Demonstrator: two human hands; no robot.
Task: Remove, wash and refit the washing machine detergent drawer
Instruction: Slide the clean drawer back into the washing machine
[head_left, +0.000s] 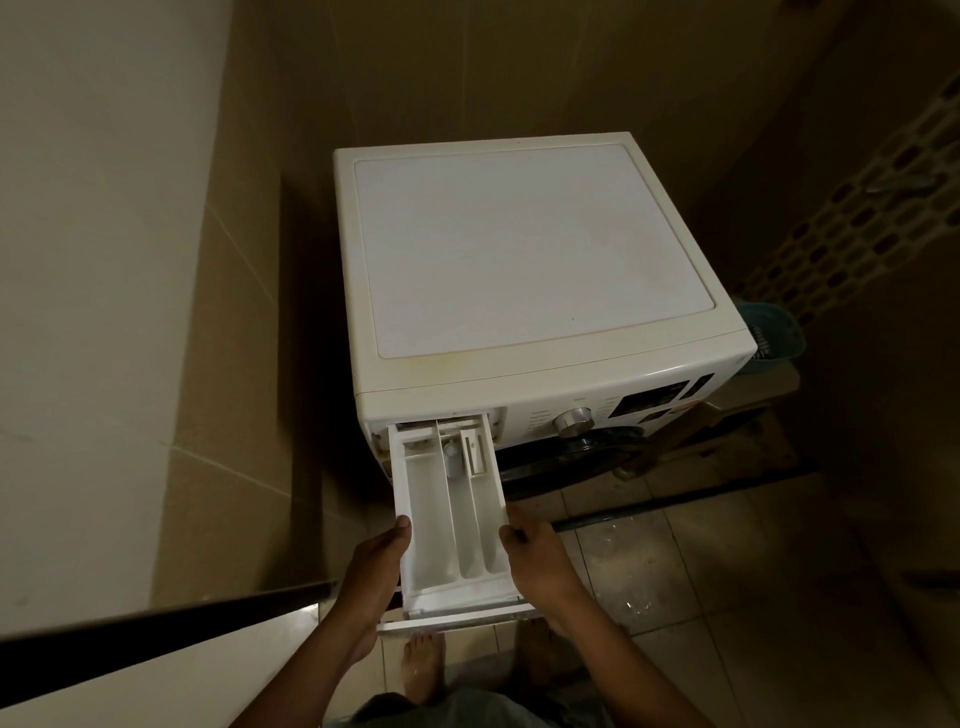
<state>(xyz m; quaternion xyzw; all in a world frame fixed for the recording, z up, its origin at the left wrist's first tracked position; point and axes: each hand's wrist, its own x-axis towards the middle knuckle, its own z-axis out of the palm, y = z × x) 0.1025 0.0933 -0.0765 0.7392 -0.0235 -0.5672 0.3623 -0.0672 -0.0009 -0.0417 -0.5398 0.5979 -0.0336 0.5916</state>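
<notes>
Head view: detergent drawer (452, 519) drawn far out of washing machine (519, 249), rear end in its slot, long axis pointing at person; left hand (376, 561) gripping left wall, right hand (540, 561) gripping right, equally near.

We see the white, three-compartment detergent drawer (441, 519) drawn nearly all the way out of the washing machine (519, 249) front.

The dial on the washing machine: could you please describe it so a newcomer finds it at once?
Find the white washing machine in the tiled corner and follow its front control strip. Between the pulled-out detergent drawer and the dark display sits the dial, the only round, shiny metal knob.
</notes>
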